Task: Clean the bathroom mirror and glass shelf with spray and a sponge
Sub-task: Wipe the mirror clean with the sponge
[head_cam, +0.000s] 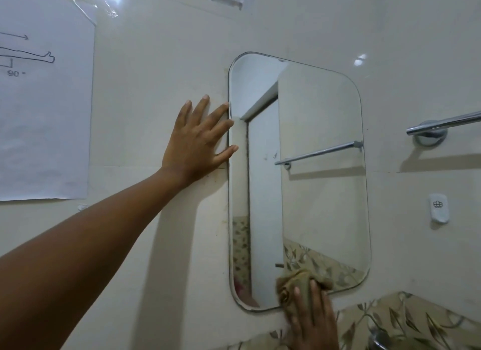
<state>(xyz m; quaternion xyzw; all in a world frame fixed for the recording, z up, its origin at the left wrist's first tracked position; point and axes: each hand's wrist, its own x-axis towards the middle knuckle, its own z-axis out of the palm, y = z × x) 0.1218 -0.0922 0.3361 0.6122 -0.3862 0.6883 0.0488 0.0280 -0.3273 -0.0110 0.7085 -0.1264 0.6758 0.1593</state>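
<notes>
A tall mirror (320, 151) with rounded corners hangs on the pale tiled wall. My left hand (196, 138) lies flat on the wall beside its left edge, fingers spread, fingertips touching the rim. At the mirror's bottom edge my right hand (311, 321) presses a crumpled tan cloth (296, 282) against the glass. No spray bottle or glass shelf is in view.
A chrome towel bar (442, 124) juts from the wall to the right of the mirror, with a small white wall hook (439, 207) below it. A taped paper sheet (44, 102) with a drawing hangs at left. Leaf-patterned tiles (406, 321) run along the bottom right.
</notes>
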